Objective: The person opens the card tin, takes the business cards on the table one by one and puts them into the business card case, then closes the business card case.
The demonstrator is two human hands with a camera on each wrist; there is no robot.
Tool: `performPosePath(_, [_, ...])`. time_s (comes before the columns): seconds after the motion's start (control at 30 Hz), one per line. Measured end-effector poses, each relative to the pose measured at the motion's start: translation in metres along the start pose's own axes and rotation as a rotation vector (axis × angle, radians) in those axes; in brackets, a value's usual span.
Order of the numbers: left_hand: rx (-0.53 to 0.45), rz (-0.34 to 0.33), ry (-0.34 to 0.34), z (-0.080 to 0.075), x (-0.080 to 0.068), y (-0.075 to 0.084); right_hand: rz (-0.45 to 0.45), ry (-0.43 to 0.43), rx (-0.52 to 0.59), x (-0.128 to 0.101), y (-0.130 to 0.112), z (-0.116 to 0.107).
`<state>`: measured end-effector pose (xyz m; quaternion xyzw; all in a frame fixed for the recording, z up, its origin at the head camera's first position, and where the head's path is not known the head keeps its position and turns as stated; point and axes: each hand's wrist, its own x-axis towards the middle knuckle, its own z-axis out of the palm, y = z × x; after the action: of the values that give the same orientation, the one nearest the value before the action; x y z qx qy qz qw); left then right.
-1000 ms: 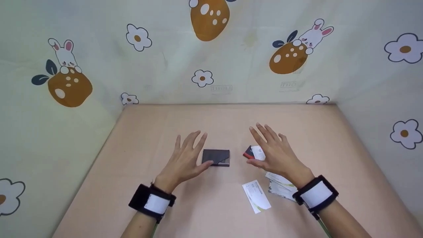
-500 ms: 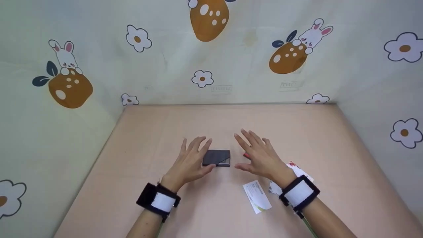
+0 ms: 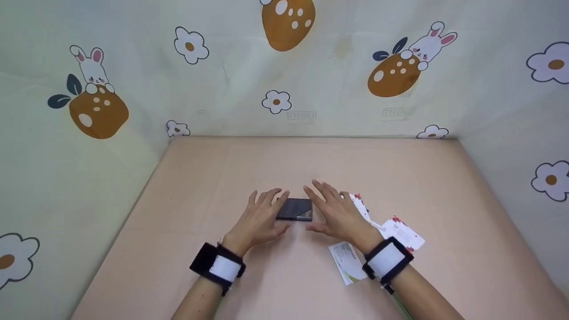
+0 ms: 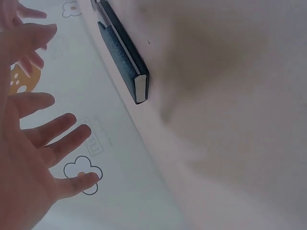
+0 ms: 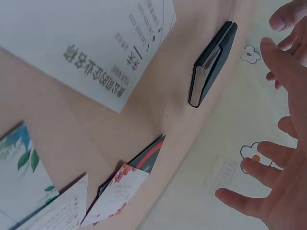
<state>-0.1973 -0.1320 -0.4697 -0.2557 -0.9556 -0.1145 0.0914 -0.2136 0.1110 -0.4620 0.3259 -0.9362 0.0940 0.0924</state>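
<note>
Plainly, left grip [image 3: 258, 220], right grip [image 3: 340, 216], spread, empty, case [image 3: 293, 209] between, pale end [image 4: 140, 88], wrist views only

You had room behind the dark card case [image 3: 294, 209], over the tabletop [image 3: 249, 164]; to its right, white cards [image 3: 402, 233] lay in your way.

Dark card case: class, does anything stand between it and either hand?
Nothing visible does. The left hand and right hand flank the dark card case, with no object seen between; the loose cards lie off to the right.
</note>
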Motion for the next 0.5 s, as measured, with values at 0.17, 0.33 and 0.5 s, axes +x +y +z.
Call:
performPosePath(0.17, [-0.018,-0.021,-0.050,0.005,0.001,-0.003,0.016,-0.048,0.042,0.006,-0.004,0.007])
performPosePath(0.33, [-0.015,-0.023,-0.054,0.010,0.002,-0.006,0.037,-0.068,0.068,0.010,-0.006,0.014])
performPosePath(0.5, [-0.021,-0.031,-0.084,0.014,0.002,-0.008,0.032,-0.075,0.065,0.012,-0.007,0.022])
